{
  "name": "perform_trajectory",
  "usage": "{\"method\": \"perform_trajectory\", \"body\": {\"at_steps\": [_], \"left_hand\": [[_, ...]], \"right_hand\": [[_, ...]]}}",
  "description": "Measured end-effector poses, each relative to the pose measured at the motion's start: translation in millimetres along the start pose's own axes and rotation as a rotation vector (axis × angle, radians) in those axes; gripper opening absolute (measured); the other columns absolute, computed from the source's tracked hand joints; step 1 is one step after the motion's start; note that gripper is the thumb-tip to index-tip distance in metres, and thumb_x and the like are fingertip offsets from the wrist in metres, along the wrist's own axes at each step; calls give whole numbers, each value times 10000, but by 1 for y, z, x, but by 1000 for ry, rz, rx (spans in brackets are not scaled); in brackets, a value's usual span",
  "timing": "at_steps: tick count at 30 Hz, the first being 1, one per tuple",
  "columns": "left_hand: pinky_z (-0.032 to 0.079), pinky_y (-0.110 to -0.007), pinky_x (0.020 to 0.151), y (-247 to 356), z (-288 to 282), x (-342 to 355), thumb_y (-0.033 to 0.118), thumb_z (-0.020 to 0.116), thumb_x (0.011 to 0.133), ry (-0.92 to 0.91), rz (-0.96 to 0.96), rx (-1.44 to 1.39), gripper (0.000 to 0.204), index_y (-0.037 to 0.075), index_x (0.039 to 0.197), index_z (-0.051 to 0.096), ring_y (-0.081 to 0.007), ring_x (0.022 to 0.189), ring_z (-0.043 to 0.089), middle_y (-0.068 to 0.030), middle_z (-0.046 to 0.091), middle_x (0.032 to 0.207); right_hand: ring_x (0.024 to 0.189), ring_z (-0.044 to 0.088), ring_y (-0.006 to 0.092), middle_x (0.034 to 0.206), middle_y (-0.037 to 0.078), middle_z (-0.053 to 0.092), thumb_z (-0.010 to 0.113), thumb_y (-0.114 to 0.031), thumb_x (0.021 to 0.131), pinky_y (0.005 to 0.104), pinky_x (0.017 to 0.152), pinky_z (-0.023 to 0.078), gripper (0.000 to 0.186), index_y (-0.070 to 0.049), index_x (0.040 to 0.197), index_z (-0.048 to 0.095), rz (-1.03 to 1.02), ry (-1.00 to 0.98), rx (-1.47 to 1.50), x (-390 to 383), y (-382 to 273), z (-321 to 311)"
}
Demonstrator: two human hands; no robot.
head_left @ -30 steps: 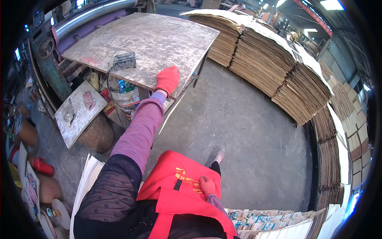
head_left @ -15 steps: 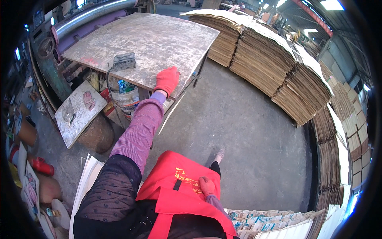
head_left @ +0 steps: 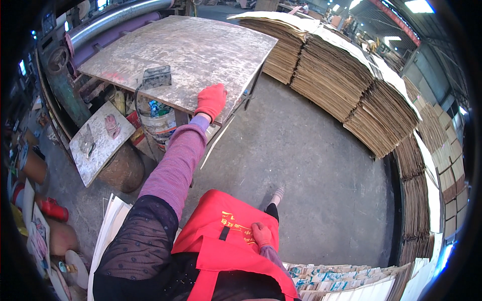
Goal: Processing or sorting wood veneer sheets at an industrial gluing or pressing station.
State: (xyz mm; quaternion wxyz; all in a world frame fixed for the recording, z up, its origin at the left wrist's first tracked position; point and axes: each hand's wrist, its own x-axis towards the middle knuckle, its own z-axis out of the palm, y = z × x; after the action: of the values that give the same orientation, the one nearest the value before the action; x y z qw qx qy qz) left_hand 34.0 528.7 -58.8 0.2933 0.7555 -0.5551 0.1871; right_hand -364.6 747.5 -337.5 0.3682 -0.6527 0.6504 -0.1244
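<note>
Left hand (head_left: 211, 102) on the table (head_left: 175, 45), right hand (head_left: 261, 234) at the red apron (head_left: 208, 218).

From my end, left to right: tilted-looking small board (head_left: 93, 168) on a brown drum (head_left: 122, 171), pink glove (head_left: 112, 127) lying on it; bucket (head_left: 159, 125) beside, partly under the table; dark box (head_left: 157, 77) on the table's near edge, cable hanging off. Right of that I see the left hand, red-gloved, fingers curled into a fist, near the table's near corner; can't tell if it grips anything. Apron covers the lap, right hand against its front, fingers loosely bent, grip unclear to me. Brown sheet stacks (head_left: 331, 75) far right, well apart from both hands.
</note>
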Motion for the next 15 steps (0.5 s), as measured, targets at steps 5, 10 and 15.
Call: {"method": "perform_trajectory", "body": {"at_steps": [5,10,15], "left_hand": [[468,-457,686,0,0,0,296,541,834,-9,0,-19,231,68,873,560,-343,800,606,-145,630,846],[474,-451,684,-1,1,-1,294,540,837,7,-1,-10,227,71,870,569,-330,799,614,-140,635,835],[480,-444,682,1,-1,-1,291,538,841,-2,1,-5,223,74,873,578,-316,798,620,-134,639,826]], "right_hand": [[875,628,343,895,182,652,509,-430,819,423,765,482,378,-130,984,668,-7,0,7,2,6,4],[879,627,344,893,182,653,510,-430,816,425,765,481,373,-140,988,669,-21,4,2,0,1,1],[885,626,341,899,177,654,509,-427,815,422,772,480,372,-140,986,671,10,-6,1,0,2,1]]}}
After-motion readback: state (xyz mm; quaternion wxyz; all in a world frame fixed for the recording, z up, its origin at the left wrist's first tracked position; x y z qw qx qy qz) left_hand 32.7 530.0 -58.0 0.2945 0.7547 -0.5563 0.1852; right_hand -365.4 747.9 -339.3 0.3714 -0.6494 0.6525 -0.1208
